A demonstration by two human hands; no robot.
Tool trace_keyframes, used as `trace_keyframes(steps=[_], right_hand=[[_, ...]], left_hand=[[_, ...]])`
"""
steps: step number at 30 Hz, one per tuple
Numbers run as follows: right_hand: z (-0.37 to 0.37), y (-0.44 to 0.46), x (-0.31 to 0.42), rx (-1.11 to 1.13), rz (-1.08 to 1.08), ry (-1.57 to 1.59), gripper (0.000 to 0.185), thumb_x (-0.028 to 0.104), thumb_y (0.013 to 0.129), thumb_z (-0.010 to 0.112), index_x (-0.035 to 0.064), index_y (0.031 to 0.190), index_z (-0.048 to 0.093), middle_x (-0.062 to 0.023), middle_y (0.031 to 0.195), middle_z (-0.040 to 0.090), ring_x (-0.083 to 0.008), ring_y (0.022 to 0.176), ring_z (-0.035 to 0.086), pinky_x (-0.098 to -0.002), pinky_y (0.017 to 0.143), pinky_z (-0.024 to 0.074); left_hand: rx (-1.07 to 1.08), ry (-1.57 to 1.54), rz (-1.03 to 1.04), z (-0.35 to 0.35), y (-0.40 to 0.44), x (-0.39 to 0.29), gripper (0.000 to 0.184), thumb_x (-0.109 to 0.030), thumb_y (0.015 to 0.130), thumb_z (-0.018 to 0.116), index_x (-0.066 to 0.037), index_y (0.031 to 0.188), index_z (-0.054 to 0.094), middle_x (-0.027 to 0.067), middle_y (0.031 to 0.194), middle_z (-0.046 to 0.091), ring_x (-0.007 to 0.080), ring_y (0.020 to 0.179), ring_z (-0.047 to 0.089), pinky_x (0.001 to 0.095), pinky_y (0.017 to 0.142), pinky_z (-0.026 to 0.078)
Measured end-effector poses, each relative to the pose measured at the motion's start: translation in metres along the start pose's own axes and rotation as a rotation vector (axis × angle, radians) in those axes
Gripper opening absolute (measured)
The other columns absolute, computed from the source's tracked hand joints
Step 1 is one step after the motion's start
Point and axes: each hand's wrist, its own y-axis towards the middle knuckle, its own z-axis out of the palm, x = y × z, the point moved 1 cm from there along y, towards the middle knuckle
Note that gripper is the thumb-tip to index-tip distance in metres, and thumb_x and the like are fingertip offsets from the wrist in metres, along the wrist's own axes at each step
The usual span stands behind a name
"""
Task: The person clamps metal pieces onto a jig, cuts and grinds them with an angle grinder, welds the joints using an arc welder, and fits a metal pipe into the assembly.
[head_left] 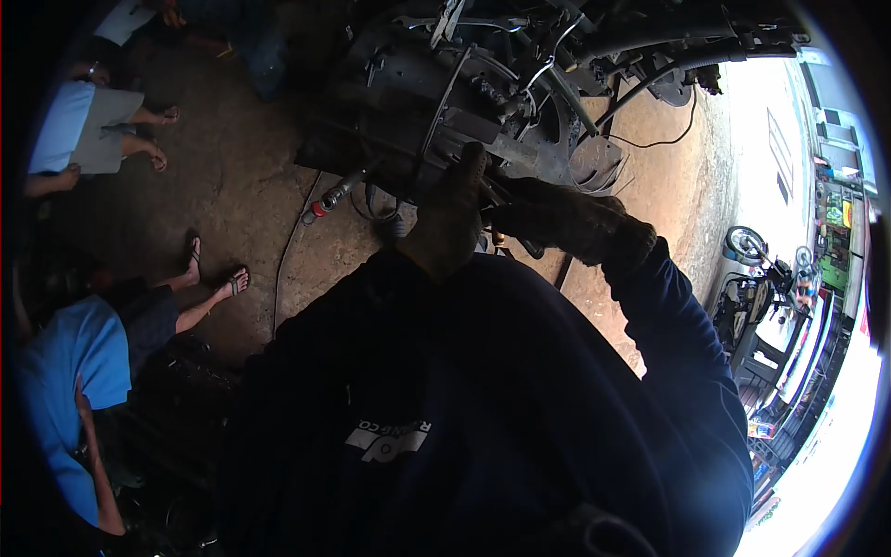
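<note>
My left hand (pixel 448 223), in a dark work glove, is raised in front of my chest at the near edge of a dark metal workpiece (pixel 399 116). Its fingers look curled in toward my right hand. My right hand (pixel 566 223), also gloved, reaches across from the right with its fingers closed. Between the two hands is a dark, narrow object (pixel 497 193); shadow and the gloves hide what kind it is. Wrenches (pixel 464 22) and bent metal rods lie on the workpiece beyond my hands.
A cylindrical tool with a red band (pixel 323 206) is on a cable at the left. Two people sit at the left, one in a blue shirt (pixel 79 348), with sandalled feet (pixel 237 281) on the dirt floor. A motorcycle (pixel 747 288) stands outside at the right.
</note>
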Motion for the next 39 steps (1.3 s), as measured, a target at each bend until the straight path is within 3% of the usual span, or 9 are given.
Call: trace_keyframes(steps=[4, 16, 23, 25, 26, 28, 34, 36, 39], right_hand=[[0.002, 0.003, 0.006, -0.062, 0.01, 0.009, 0.082, 0.066, 0.093, 0.06, 0.0063, 0.147, 0.047, -0.0138, 0.114, 0.068, -0.0197, 0.097, 0.067, -0.0323, 0.084, 0.0555], [0.005, 0.009, 0.048, -0.25, -0.173, 0.028, 0.051, 0.044, 0.103, 0.054, 0.0023, 0.131, 0.059, -0.009, 0.112, 0.069, -0.0195, 0.102, 0.063, -0.0369, 0.087, 0.0505], [-0.006, 0.009, 0.049, -0.093, 0.109, -0.254, 0.095, 0.068, 0.09, 0.062, 0.0134, 0.16, 0.029, -0.0182, 0.13, 0.066, -0.0248, 0.112, 0.068, -0.0335, 0.092, 0.0538], [-0.003, -0.004, 0.071, -0.1, 0.128, -0.08, 0.077, 0.032, 0.099, 0.067, 0.0098, 0.16, 0.027, -0.0102, 0.106, 0.068, -0.0126, 0.081, 0.062, -0.029, 0.074, 0.054], [-0.005, -0.004, 0.069, -0.105, 0.129, -0.079, 0.077, 0.032, 0.099, 0.067, 0.0098, 0.16, 0.027, -0.0102, 0.106, 0.068, -0.0126, 0.081, 0.062, -0.029, 0.074, 0.054], [-0.012, -0.004, 0.062, -0.02, 0.221, -0.186, 0.091, 0.061, 0.088, 0.07, 0.0228, 0.16, 0.029, -0.0162, 0.138, 0.062, -0.0284, 0.119, 0.065, -0.0372, 0.1, 0.0511], [-0.011, -0.002, 0.049, -0.077, 0.095, -0.182, 0.092, 0.059, 0.087, 0.072, 0.022, 0.159, 0.03, -0.0147, 0.139, 0.062, -0.0283, 0.118, 0.066, -0.0369, 0.101, 0.0516], [-0.009, 0.001, 0.046, -0.083, 0.065, -0.215, 0.09, 0.06, 0.087, 0.071, 0.0203, 0.158, 0.033, -0.0144, 0.139, 0.062, -0.0282, 0.118, 0.067, -0.0368, 0.101, 0.0519], [-0.011, 0.005, 0.041, -0.081, 0.046, -0.22, 0.087, 0.061, 0.088, 0.069, 0.0174, 0.156, 0.037, -0.0142, 0.139, 0.062, -0.0285, 0.119, 0.066, -0.0371, 0.101, 0.0519]], left_hand=[[0.058, 0.532, 0.191, -0.017, 0.014, 0.002, 0.052, -0.053, 0.108, 0.038, -0.007, 0.127, 0.051, 0.0118, 0.115, 0.063, 0.0194, 0.105, 0.064, 0.037, 0.096, 0.052], [-0.091, -0.233, -0.106, -0.014, 0.019, -0.014, 0.05, -0.054, 0.103, 0.052, -0.006, 0.097, 0.066, 0.0052, 0.084, 0.061, 0.0139, 0.08, 0.055, 0.0309, 0.08, 0.043], [-0.072, -0.291, 0.163, -0.017, 0.037, 0.001, 0.045, -0.049, 0.104, 0.054, -0.006, 0.097, 0.064, 0.0039, 0.076, 0.058, 0.0136, 0.071, 0.056, 0.0316, 0.072, 0.048], [0.003, -0.248, 0.099, -0.011, 0.034, -0.004, 0.045, -0.048, 0.104, 0.054, -0.005, 0.1, 0.064, 0.0043, 0.076, 0.058, 0.0132, 0.069, 0.056, 0.0319, 0.071, 0.049], [-0.081, -0.285, -0.004, -0.001, 0.027, -0.012, 0.046, -0.05, 0.104, 0.053, -0.005, 0.106, 0.063, 0.0045, 0.077, 0.059, 0.0132, 0.07, 0.057, 0.0321, 0.071, 0.05], [-0.164, -0.315, -0.111, -0.001, 0.03, -0.01, 0.047, -0.051, 0.104, 0.053, -0.005, 0.111, 0.061, 0.0047, 0.077, 0.059, 0.0132, 0.071, 0.058, 0.0322, 0.072, 0.05], [0.002, -0.41, -0.041, -0.005, 0.039, 0.003, 0.054, -0.055, 0.102, 0.053, -0.004, 0.118, 0.056, 0.0087, 0.091, 0.064, 0.0174, 0.081, 0.064, 0.0339, 0.075, 0.054], [-0.099, -0.156, 0.015, 0.008, 0.018, -0.013, 0.061, -0.06, 0.103, 0.045, -0.005, 0.125, 0.056, 0.0142, 0.109, 0.064, 0.0224, 0.102, 0.064, 0.0346, 0.076, 0.056], [-0.017, -0.196, 0.048, 0.002, 0.015, -0.015, 0.054, -0.057, 0.102, 0.051, -0.006, 0.117, 0.059, 0.0099, 0.103, 0.066, 0.0189, 0.095, 0.064, 0.0312, 0.073, 0.054]])
